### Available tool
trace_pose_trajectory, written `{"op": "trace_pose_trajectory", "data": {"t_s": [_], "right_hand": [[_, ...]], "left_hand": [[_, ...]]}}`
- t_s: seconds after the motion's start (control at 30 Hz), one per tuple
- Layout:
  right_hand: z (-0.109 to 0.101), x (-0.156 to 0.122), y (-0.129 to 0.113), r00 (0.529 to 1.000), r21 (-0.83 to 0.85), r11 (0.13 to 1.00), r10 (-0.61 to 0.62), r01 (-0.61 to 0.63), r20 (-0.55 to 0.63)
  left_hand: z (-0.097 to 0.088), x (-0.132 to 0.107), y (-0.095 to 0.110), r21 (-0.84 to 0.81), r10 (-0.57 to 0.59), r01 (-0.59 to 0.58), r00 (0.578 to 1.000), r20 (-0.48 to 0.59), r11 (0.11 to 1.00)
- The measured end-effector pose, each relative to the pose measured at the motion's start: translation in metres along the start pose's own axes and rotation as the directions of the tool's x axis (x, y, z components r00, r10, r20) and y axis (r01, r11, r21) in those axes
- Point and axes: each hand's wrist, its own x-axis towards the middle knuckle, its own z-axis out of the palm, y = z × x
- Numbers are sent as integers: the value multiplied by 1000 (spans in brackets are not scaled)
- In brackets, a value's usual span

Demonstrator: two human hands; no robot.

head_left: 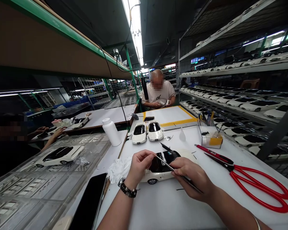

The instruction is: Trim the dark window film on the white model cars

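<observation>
Right hand (pixel 193 177): gripping slim metal tool (pixel 165 163). Left hand (pixel 141 163): fingertips pinched closed at tool's tip. White model car (pixel 161 176): on worktop (pixel 156 204), inward of left edge, below the fingers.

Wht car (pixel 164 176) w/ blk glass, silver tool (pixel 163 162) over it on my feed.
I also get red-handled scissors (pixel 231 167) w/ blk blades, blk phone (pixel 90 199), wht bottle (pixel 111 132), wht board (pixel 169 115) w/ yel border, co-worker's pale tee (pixel 159 91) w/ blk lettering, grn shelf edge (pixel 69 35), blk/silver watch (pixel 127 189).
</observation>
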Motion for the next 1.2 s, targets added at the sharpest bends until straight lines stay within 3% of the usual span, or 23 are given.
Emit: {"op": "trace_pose_trajectory", "data": {"t_s": [0.17, 0.57, 0.83, 1.0, 1.07, 1.13, 1.2], "right_hand": [[0, 1, 0, 1000, 36, 999, 1, 0, -18], [-2, -3, -6, 979, 161, 971, 189, -174, -80], [-2, 0, -2, 984, -117, 983, 128, -143, -127], [3, -2, 3, 990, -281, 949, 138, -143, -41], [4, -4, 4, 988, -308, 940, 151, -148, -13], [5, -6, 7, 988, -322, 935, 156, -150, -5], [6, -9, 12, 987, -328, 931, 154, -158, -38]], "left_hand": [[-2, 0, -1, -1, 8, -8, 1000, 11, 1000], [-1, 0, 2, 19, 20, -21, 1000, 20, 1000], [0, -1, 0, 106, 22, -29, 997, 71, 994], [-1, 0, -2, 193, 39, -53, 997, 71, 980], [-4, 0, 1, 364, 113, -114, 993, 24, 925], [-10, 1, 4, 607, 228, -168, 973, -23, 777], [-18, 2, 6, 779, 261, -137, 965, -36, 612]]}}
